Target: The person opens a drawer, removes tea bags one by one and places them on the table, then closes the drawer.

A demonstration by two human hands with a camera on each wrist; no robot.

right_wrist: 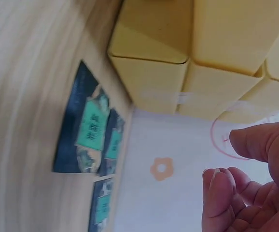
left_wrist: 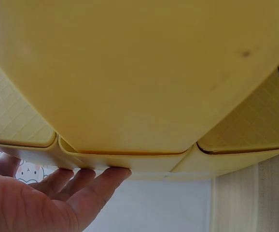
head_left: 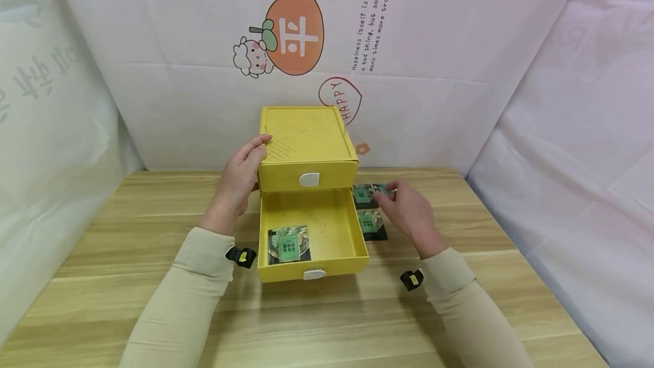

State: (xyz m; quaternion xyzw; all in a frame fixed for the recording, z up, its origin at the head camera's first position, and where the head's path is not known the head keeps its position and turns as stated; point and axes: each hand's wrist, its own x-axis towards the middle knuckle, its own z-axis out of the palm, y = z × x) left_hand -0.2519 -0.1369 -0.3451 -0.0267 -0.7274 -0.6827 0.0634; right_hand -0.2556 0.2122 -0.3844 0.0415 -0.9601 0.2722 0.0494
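A yellow two-drawer box (head_left: 311, 135) stands on the table with its lower drawer (head_left: 334, 231) pulled out. One dark tea sachet (head_left: 288, 245) with a green label lies in that drawer, at the front left. My left hand (head_left: 240, 172) rests against the box's upper left side, fingertips at the top edge; in the left wrist view its fingers (left_wrist: 98, 188) lie nearly straight against the box. My right hand (head_left: 409, 212) hovers near more tea sachets (right_wrist: 89, 125) right of the box. Its thumb and loosely bent fingers stand apart, with nothing between them.
The wooden table (head_left: 153, 277) spreads out around the box. White printed cloth (head_left: 424, 112) hangs behind and on both sides. The upper drawer (head_left: 327, 178) is closed, with a white handle like the lower one's.
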